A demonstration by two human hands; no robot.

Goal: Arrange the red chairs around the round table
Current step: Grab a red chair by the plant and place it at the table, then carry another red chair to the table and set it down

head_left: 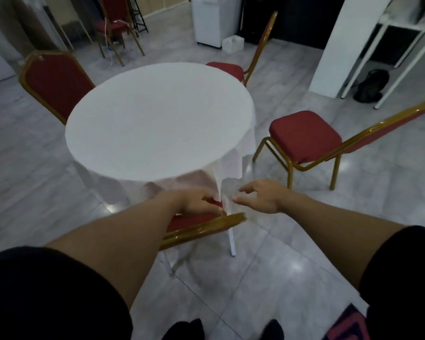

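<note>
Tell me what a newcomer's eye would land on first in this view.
The round table under its white cloth fills the middle and draws the eye first. Red chairs with gold frames ring it: one at its left, one at the far side, and one standing off to the right. Nearest the camera, the left hand rests on a chair back while the right hand hovers open beside it.

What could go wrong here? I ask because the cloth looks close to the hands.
1. The tablecloth hangs right by the left hand on the near chair; moving the chair could snag it and drag it off the table.
2. The chair sits by a thin white table leg; a bump might shift the table.
3. The right hand is open, so the grip is one-handed.
</note>
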